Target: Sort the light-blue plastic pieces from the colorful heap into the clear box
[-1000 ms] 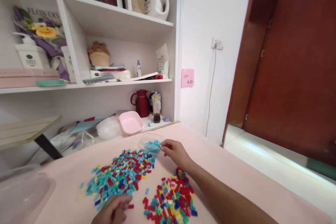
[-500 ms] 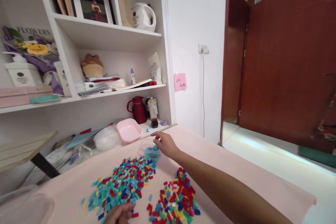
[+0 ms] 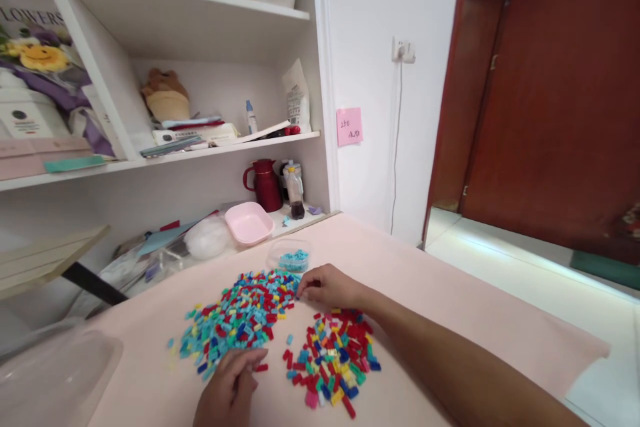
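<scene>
Small toy building bricks in several colours lie in a larger, mostly blue pile [image 3: 240, 313] and a smaller, mostly red and yellow pile [image 3: 333, 353]. My right hand [image 3: 330, 288] is at the right edge of the larger pile, fingers curled down and tips close together; whatever they may hold is hidden. Behind it stands a clear plastic container [image 3: 273, 255] with light-blue bricks [image 3: 295, 259] inside. At the near edge of the larger pile rests my left hand [image 3: 233, 383], its thumb apart from the fingers. Beside its fingertips lies a red brick [image 3: 262, 367].
A pink basin [image 3: 249, 223], a red jug [image 3: 267, 185] and a bottle of dark liquid [image 3: 297, 197] stand at the back under the shelves [image 3: 225, 149]. A clear plastic tub [image 3: 60, 373] sits front left. The pink tabletop [image 3: 450, 307] extends right.
My right hand has come back from the clear container toward the larger pile, its fingers curling. My left hand shows more fully at the near edge. The view has tilted down.
</scene>
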The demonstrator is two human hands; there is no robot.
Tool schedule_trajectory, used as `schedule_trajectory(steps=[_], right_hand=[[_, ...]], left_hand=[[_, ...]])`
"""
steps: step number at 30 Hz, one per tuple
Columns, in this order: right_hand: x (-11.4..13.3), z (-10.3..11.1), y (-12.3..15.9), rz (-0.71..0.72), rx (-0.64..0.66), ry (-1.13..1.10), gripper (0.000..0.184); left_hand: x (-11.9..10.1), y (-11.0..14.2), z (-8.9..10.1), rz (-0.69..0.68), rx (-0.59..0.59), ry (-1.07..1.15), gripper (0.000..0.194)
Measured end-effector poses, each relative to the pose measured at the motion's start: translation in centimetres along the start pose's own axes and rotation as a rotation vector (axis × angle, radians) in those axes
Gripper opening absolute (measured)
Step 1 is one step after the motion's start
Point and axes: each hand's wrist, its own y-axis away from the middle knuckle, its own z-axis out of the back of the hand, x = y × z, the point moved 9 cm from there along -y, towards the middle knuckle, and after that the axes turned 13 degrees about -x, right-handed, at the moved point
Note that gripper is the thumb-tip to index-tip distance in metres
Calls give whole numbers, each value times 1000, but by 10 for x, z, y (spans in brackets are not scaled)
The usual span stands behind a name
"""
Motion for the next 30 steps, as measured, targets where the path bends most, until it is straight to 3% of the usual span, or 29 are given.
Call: schedule_trajectory(steps=[5, 9, 12, 18, 30], right_hand=[[22, -19, 12, 146, 162, 23, 21], [43, -30, 19, 316, 172, 100, 20], [47, -34, 21, 368, 156, 157, 20], [50, -35, 23, 408, 168, 103, 18], [44, -36, 21, 329, 152, 179, 12]], left_hand=[[-10, 3, -5, -94, 69, -153, 33], [-10, 5, -9, -98, 101, -196, 36], [-8, 4, -9, -94, 94, -209, 34], [-6, 2, -8, -108, 77, -193, 34], [-9, 2, -6, -124, 68, -184, 31]])
